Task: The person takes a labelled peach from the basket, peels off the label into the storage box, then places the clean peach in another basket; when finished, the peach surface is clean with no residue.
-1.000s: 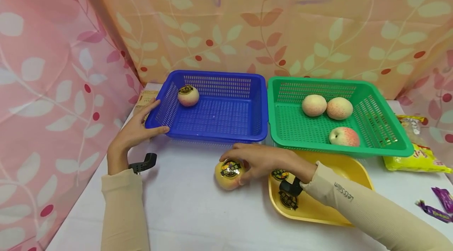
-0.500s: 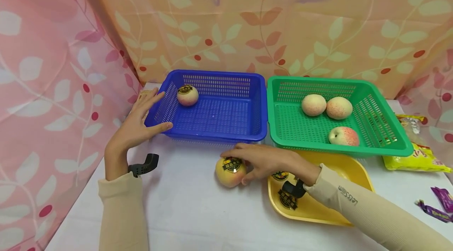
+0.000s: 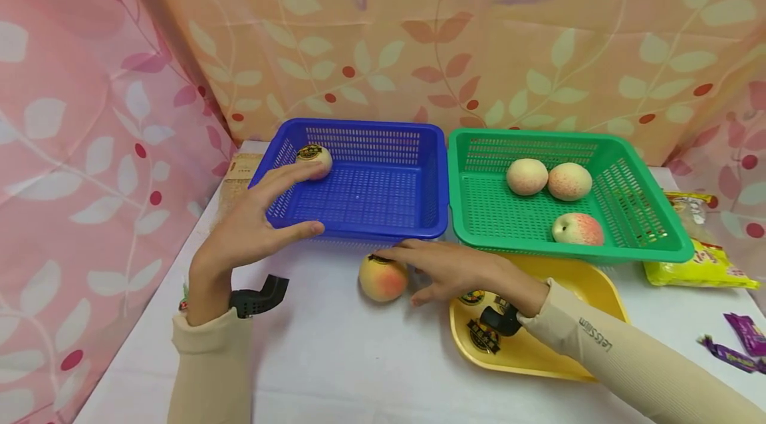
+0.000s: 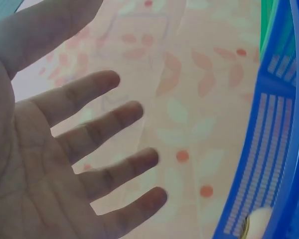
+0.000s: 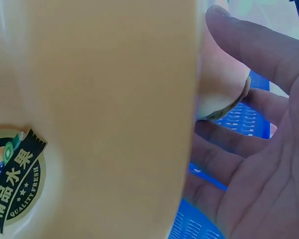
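A yellow-pink peach point(image 3: 383, 279) with a dark label near its top sits on the white table, in front of the blue basket point(image 3: 359, 232). My right hand point(image 3: 451, 268) touches its upper right side with the fingertips, while the thumb stands apart from it. In the right wrist view the peach point(image 5: 222, 82) shows between thumb and fingers, partly hidden by a tan surface. My left hand point(image 3: 245, 224), fingers spread, reaches over the blue basket's front left corner. Its fingertips are near a labelled peach point(image 3: 320, 157) inside. The palm point(image 4: 45, 164) holds nothing.
A green basket point(image 3: 568, 251) with three peaches adjoins the blue one on the right. Before it lies a yellow tray point(image 3: 532, 354), black labels at its left, partly hidden by my right arm. Yellow snack bags point(image 3: 700, 271) and purple-wrapped sweets point(image 3: 733, 354) lie far right.
My left hand has moved right, from the blue basket's left rim to over its front corner. The peach by my right hand has turned, its label now at the back; the thumb has come away.
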`<state>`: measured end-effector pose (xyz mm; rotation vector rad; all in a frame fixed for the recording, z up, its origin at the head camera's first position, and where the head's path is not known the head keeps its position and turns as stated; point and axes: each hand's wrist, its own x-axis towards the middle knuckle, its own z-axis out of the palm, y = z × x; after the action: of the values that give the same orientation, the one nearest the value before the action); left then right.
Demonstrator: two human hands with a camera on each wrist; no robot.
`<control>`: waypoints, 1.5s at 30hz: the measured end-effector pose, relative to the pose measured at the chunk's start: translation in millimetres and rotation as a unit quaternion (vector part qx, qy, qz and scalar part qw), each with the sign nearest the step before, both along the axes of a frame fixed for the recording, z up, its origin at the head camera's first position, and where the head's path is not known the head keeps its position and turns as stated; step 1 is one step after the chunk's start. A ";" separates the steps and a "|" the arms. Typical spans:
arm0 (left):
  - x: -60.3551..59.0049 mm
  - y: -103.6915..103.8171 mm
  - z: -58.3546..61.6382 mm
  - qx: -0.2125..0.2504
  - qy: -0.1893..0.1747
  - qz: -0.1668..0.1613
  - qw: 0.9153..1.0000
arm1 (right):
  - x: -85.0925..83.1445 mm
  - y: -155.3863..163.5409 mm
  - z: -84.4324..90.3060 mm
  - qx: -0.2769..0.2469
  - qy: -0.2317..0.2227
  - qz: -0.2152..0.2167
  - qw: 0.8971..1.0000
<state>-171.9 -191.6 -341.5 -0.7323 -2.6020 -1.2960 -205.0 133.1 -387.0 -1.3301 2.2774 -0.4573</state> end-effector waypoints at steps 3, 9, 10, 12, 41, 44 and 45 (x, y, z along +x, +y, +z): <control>2.6 8.4 1.5 -0.008 -0.021 -0.019 1.000 | 0.6 2.5 -0.3 -0.009 0.010 0.005 1.000; 3.5 18.0 -1.8 -0.029 -0.055 -0.058 0.996 | 4.1 9.5 1.3 0.004 0.021 0.001 1.000; 3.7 19.5 -2.3 -0.033 -0.061 -0.066 0.995 | 4.7 10.7 2.1 0.007 0.021 -0.001 1.000; 4.3 22.5 -2.9 -0.042 -0.070 -0.081 0.993 | 5.3 13.3 3.8 0.006 0.016 -0.002 1.000; -14.2 37.2 -74.5 -0.137 -0.282 -0.107 0.944 | 9.9 35.1 18.0 -0.042 0.029 -0.004 0.999; -19.0 40.9 -80.6 -0.117 -0.307 -0.092 0.940 | 10.8 36.0 18.0 -0.038 0.021 -0.007 0.999; -20.3 42.2 -82.8 -0.112 -0.313 -0.087 0.939 | 11.1 36.1 17.8 -0.037 0.019 -0.008 0.999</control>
<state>-192.2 -149.4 -424.3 -0.6783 -3.3004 -1.4944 -193.9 169.2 -369.2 -1.3679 2.3236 -0.5300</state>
